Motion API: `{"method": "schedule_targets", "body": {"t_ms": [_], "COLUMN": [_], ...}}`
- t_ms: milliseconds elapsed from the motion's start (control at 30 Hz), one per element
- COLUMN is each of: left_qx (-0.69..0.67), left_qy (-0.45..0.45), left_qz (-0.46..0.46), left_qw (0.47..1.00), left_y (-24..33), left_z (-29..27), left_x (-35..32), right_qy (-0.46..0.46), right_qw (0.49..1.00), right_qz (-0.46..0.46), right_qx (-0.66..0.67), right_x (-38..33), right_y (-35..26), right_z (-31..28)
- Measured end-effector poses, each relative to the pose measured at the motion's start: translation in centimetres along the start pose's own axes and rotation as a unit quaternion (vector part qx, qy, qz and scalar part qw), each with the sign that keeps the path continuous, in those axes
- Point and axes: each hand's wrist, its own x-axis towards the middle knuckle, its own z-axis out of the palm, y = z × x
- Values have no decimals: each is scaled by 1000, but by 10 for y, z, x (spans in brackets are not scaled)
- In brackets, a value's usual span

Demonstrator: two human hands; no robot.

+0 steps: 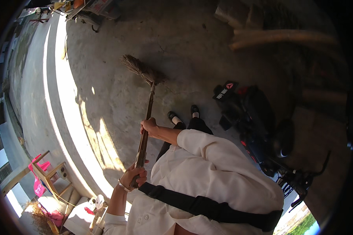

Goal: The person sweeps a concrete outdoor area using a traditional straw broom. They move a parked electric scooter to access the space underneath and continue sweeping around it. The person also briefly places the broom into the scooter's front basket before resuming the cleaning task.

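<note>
I hold a straw broom (144,111) slantwise in front of me, its brown bristle head (138,69) down on the concrete floor. My left hand (132,177), with a bracelet at the wrist, is closed round the top end of the handle. Farther down the handle, my right hand (149,125) is wrapped round it too. The bristles fan out to both sides, ahead of my black shoes (195,110). Some of the left fingers are hidden behind the handle.
A dark electric scooter (259,121) stands close on my right. Long wooden pieces (282,38) lie at the far right. Bright sunlight stripes the floor (94,70) on the left. A wooden chair (53,176) and pink plastic items (39,184) are at the lower left.
</note>
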Motion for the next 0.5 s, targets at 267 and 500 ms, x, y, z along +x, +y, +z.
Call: {"method": "schedule_targets", "body": {"t_ms": [267,500], "left_qx": [53,-6], "left_qy": [-42,-101], "left_qz": [-40,-74], "left_qw": [997,992], "left_y": [-34,-30], "left_z": [-29,-10], "left_x": [22,117], "right_qy": [49,194], "right_qw": [998,980], "right_qz": [-31,45], "right_qx": [15,10], "right_x": [-29,39], "right_y": [1,-21], "right_z": [-63,-182]}}
